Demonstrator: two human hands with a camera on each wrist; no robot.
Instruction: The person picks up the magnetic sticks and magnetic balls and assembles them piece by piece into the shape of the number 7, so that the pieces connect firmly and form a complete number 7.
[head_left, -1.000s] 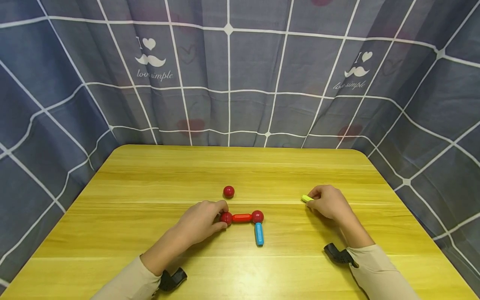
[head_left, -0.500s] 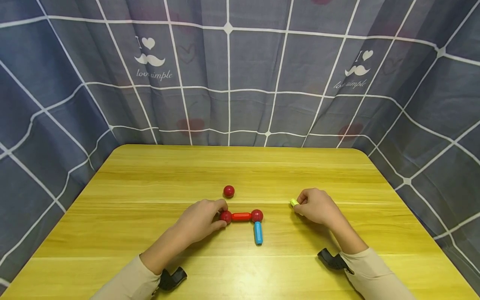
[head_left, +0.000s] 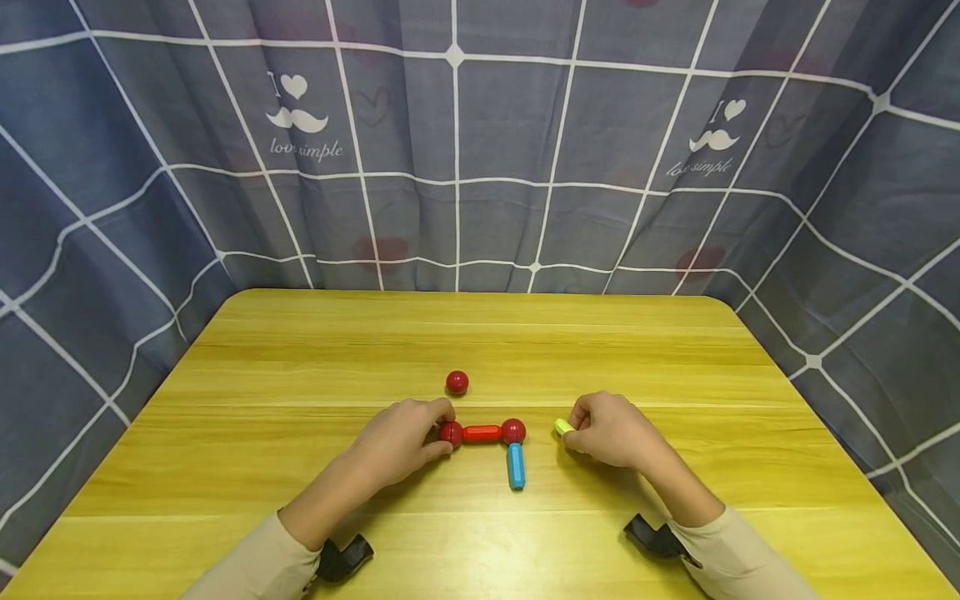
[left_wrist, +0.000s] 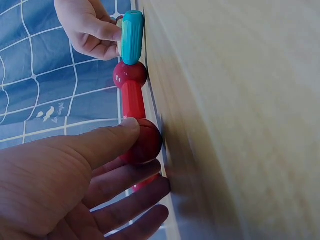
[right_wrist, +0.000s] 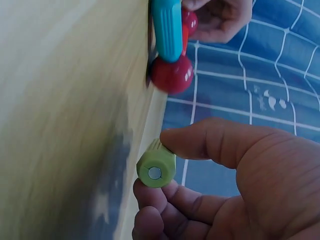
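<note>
My left hand [head_left: 405, 437] pinches a red ball [left_wrist: 145, 142] between thumb and fingers at the left end of a joined row. From that ball a red stick [head_left: 482, 433] runs right to a second red ball [head_left: 513, 431]. A blue stick [head_left: 516, 467] extends from this second ball toward me. My right hand [head_left: 615, 429] pinches a short yellow-green stick [right_wrist: 157, 165] to the right of the row. A round silvery spot, like a magnet, shows in the stick's end in the right wrist view.
A loose red ball [head_left: 457, 382] lies on the wooden table [head_left: 337, 350] just beyond the row. A grey-blue checked curtain [head_left: 495, 150] hangs along the table's back and sides. Black wrist cameras [head_left: 345, 558] sit at both cuffs.
My right hand has carried the yellow-green stick left and toward me, closer to the second red ball. My left hand stays on its ball, and the joined row has barely shifted.
</note>
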